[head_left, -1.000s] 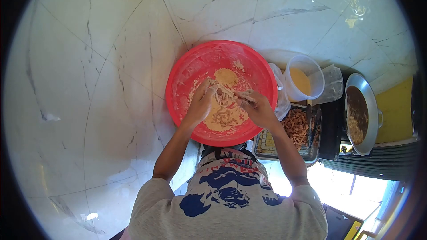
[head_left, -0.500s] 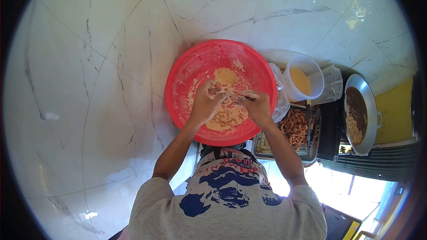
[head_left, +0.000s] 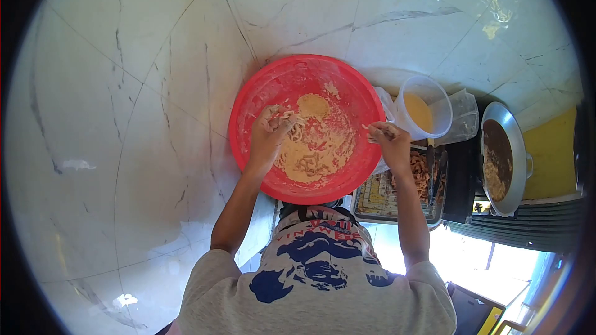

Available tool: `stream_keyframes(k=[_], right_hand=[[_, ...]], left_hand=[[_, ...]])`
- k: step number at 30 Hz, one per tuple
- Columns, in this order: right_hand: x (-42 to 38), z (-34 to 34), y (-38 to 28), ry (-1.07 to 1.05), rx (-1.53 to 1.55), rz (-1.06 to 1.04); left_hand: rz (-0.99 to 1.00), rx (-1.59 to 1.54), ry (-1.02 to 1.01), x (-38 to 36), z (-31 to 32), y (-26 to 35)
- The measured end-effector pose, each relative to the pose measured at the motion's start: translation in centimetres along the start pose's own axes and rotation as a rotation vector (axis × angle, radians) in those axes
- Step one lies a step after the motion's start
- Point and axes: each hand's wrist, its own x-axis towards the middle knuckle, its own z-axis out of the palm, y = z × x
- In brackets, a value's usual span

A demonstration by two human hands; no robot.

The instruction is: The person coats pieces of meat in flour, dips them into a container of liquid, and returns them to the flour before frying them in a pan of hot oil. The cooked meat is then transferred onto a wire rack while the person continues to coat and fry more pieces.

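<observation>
A large red basin (head_left: 248, 96) holds pale flour, a yellowish powder mound (head_left: 314, 106) and a few coated strips (head_left: 311, 164) near its lower middle. Over the basin's left part, my left hand (head_left: 270, 130) is closed on floury strips (head_left: 297, 125) that hang from its fingers. At the basin's right rim is my right hand (head_left: 390, 138), its floured fingers pinched together. A small pale piece shows at its fingertips, too small to make out.
Right of the basin stand a clear tub (head_left: 442, 111) of yellow liquid, plastic bags (head_left: 461, 118) and a tray (head_left: 375, 201) with browned strips. Farther right, a metal pan (head_left: 518, 149) holds dark oil with pale pieces frying or floating. Marble-patterned tiles surround the basin.
My hands have moved apart from the basin's middle, the left one leftward with the strips and the right one to the right rim. More strips and flour show in the basin.
</observation>
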Motion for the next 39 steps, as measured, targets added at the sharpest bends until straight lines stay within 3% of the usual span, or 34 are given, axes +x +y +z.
stream_keyframes(k=[4,7,10,13,16,19,23,26,35,39], right_hand=[[0.2,-4.6,0.1,0.176,-0.447,-0.095],[0.4,-6.6,2.0,0.148,-0.648,-0.061],[1.1,-7.2,6.4,0.066,-0.760,-0.131],[0.7,-6.4,7.2,-0.074,-0.673,-0.082],[0.1,-4.9,6.0,0.003,-0.844,-0.247],[-0.9,-1.6,0.5,0.062,-0.503,-0.307],[-2.2,3.8,-4.1,-0.230,-0.332,-0.565],[-2.1,6.1,-3.7,-0.312,-0.372,-0.480],[-0.1,4.7,-4.4,-0.323,-0.270,-0.560],[0.2,4.6,-5.6,-0.379,-0.337,-0.663]], left_hand=[[-0.025,0.080,-0.012,-0.3,-0.1,0.0],[-0.066,0.120,-0.046,-0.3,-0.3,-0.1],[-0.085,0.166,-0.053,-0.2,0.3,-0.1],[-0.087,0.218,-0.101,-0.2,0.7,-0.5],[-0.099,0.289,-0.197,-0.2,0.9,0.4],[-0.111,0.277,-0.300,-0.4,1.5,1.2],[-0.025,0.300,-0.330,-0.3,2.3,0.2],[-0.032,0.240,-0.381,-0.4,2.8,0.7],[-0.177,0.240,-0.346,-1.3,1.1,1.0],[-0.112,0.377,-0.452,-0.7,0.8,0.2]])
